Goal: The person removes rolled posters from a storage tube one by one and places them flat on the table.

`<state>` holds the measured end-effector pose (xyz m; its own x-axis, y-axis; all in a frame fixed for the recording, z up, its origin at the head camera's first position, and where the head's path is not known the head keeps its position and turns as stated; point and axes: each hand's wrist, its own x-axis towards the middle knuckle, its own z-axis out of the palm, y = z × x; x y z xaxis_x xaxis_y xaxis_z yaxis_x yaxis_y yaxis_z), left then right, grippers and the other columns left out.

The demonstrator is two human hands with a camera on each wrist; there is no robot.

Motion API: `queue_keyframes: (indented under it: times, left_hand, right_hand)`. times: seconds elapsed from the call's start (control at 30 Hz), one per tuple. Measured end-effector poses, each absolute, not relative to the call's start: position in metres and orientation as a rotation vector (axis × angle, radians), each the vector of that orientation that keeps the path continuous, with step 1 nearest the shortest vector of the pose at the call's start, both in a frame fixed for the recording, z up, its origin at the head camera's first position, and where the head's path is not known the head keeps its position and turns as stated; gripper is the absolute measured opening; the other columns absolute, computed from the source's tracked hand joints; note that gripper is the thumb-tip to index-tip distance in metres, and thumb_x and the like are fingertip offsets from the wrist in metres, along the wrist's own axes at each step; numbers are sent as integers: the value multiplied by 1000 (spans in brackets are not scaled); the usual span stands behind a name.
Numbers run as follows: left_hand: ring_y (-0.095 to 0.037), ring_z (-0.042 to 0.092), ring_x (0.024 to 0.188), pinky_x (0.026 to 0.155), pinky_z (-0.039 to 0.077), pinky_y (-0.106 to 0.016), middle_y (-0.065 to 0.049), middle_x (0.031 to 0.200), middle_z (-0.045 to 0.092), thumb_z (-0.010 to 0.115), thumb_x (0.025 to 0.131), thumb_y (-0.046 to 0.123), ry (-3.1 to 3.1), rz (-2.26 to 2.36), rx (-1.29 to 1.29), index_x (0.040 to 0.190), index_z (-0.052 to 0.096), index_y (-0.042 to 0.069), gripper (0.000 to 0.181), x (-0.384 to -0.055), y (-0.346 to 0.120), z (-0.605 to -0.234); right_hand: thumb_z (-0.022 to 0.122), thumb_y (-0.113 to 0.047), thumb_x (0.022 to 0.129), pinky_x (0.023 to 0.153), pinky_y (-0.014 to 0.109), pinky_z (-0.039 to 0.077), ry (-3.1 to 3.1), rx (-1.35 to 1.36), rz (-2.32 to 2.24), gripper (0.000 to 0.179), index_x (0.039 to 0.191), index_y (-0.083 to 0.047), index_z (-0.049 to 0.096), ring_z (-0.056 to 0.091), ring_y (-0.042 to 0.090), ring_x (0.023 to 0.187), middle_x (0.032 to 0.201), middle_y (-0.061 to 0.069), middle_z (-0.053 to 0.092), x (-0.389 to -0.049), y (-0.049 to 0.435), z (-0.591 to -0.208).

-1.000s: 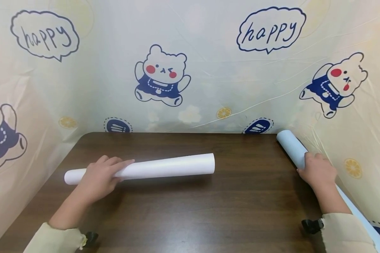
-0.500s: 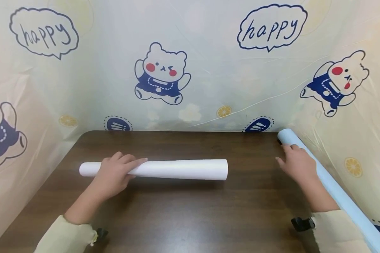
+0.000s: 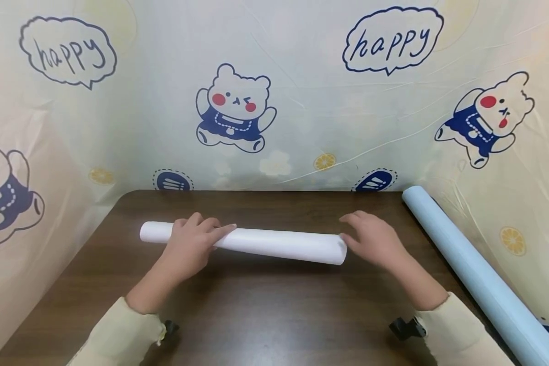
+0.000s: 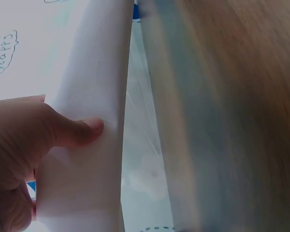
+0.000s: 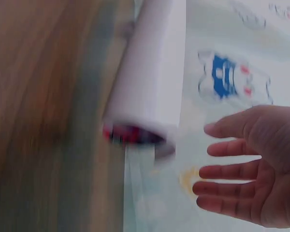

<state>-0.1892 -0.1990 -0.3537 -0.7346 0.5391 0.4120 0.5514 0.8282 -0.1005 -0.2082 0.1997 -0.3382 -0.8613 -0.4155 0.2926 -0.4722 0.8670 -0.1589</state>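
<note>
My left hand grips a white paper roll left of its middle, and the roll appears lifted a little off the brown table. In the left wrist view the thumb presses along the roll's side. My right hand is at the roll's right end, its fingers spread and nearly straight. The right wrist view has that hand apart from the roll, whose open end reveals a red, multicoloured inner side.
A light blue roll lies slanted along the table's right side. The brown tabletop meets a printed sheet with bears and "happy" bubbles at the back and both sides.
My right hand has let go of the light blue roll and moved left to the white roll's end. My left hand has carried the white paper roll to the right, its right end dipping.
</note>
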Motion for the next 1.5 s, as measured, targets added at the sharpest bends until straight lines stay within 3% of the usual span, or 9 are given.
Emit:
queue_keyframes:
  times: [0.33,0.67,0.87,1.07,1.5]
  left_hand:
    - [-31,54,90,75,45,-54,-8,105,67,88,66,6,-2404,99,-878,130,63,25,71,-194,-178,-349]
    - [-32,59,95,83,46,-59,-8,108,66,84,73,10,-2083,196,-967,128,64,23,60,-193,-171,-346]
    - [-32,60,97,87,46,-59,-8,109,66,85,72,13,-2071,207,-981,127,65,22,60,-196,-169,-345]
    - [-36,58,109,98,41,-60,-12,118,65,86,71,11,-2112,134,-976,130,64,20,64,-200,-168,-342]
    - [-35,50,129,108,32,-57,-11,135,59,86,69,3,-2216,-53,-930,132,62,13,68,-201,-165,-342]
  right_hand:
    - [83,-35,76,84,45,53,-2797,974,376,64,129,-8,61,61,26,105,119,9,64,-203,159,-342]
    - [84,-29,75,88,45,51,-2936,1084,498,70,135,-6,56,61,26,107,125,12,63,-209,159,-348]
    - [84,-28,76,87,44,51,-2978,1075,594,67,134,-8,57,61,23,104,124,10,64,-211,160,-350]
    - [85,-25,76,84,42,52,-2995,1017,681,56,125,-10,63,62,18,96,116,4,67,-211,160,-350]
    - [83,-24,78,76,38,52,-3009,906,708,51,122,-6,62,62,17,86,107,7,69,-204,159,-352]
